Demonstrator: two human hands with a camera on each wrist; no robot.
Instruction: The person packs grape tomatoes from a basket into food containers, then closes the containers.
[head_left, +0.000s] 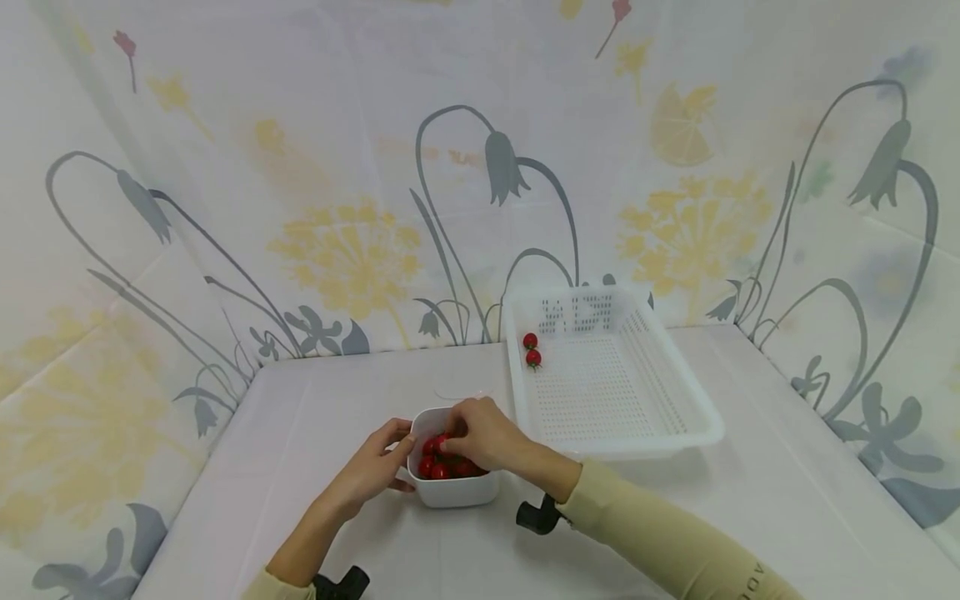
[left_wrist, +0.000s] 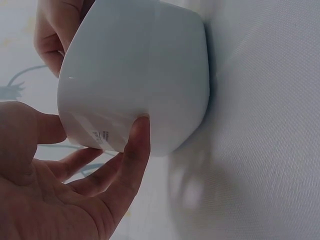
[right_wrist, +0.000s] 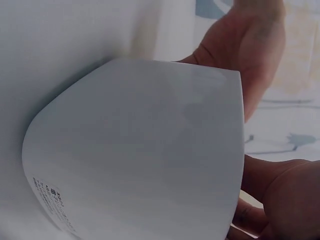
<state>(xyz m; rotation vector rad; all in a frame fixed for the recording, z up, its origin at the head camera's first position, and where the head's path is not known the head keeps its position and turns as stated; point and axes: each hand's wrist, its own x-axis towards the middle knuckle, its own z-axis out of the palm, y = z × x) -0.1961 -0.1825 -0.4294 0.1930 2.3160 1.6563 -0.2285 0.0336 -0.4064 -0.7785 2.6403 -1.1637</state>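
Note:
A white square-sided bowl [head_left: 456,494] stands on the table with several red cherry tomatoes [head_left: 440,471] in it. My left hand [head_left: 369,472] holds the bowl's left side, its thumb at the rim and its fingers [left_wrist: 135,150] against the outer wall. Reaching in over the rim from the right, my right hand [head_left: 489,435] pinches a cherry tomato between thumb and fingers. In the right wrist view the bowl's wall [right_wrist: 140,145] hides the fingertips and the tomatoes.
Behind and to the right sits a white perforated plastic basket [head_left: 697,421], with two cherry tomatoes [head_left: 532,350] near its left wall. A flower-printed cloth [head_left: 360,167] hangs at the back and sides. The table [head_left: 337,387] is covered in white.

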